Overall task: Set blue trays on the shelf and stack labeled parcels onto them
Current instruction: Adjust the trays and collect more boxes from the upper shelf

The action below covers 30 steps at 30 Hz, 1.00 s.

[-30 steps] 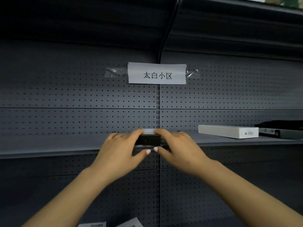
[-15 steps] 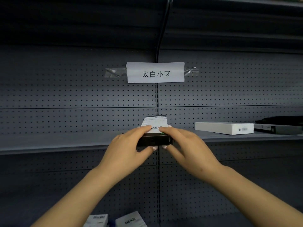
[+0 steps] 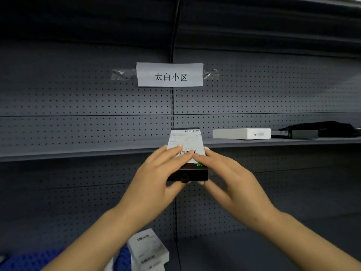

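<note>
Both hands hold a small black parcel (image 3: 192, 174) with a white barcode label on its top, in front of the grey shelf edge (image 3: 78, 152) and slightly below it. My left hand (image 3: 156, 177) grips its left side, fingers over the label and thumb under the box. My right hand (image 3: 232, 180) grips its right side. A blue tray (image 3: 29, 260) shows at the bottom left on the lower level, partly hidden by my left forearm. Labeled white parcels (image 3: 148, 249) are stacked beside it.
A paper sign (image 3: 170, 74) is taped to the pegboard back wall. On the shelf to the right lie a flat white box (image 3: 242, 133), a grey box (image 3: 297, 134) and a black item (image 3: 324, 128). A dark upper shelf overhangs at the top.
The black parcel has come off the shelf, toward me and lower, tilting so its label top faces the camera. Both hands moved with it. The view dipped, revealing the blue tray and white parcels below.
</note>
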Motion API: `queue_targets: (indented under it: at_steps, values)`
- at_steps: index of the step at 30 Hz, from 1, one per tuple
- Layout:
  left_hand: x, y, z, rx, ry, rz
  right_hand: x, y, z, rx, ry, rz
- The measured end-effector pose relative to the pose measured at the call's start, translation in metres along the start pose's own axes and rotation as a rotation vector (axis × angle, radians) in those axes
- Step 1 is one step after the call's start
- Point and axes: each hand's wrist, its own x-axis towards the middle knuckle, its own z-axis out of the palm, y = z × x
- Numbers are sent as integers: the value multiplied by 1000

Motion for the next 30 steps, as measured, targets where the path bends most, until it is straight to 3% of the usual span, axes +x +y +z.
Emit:
queue_targets:
  at_steps: [7, 17, 23, 30]
  values:
    - [-70, 4, 7, 11, 20, 104, -58, -29, 14, 46, -42, 3]
    - [-189, -22, -7, 40, -78, -119, -98, -88, 95, 342, -271, 116]
    - [-269, -72, -35, 30, -195, -334, -95, -142, 176, 581, -387, 240]
    - [-337, -157, -83, 26, -286, -458, -71, -202, 285, 627, -497, 272]
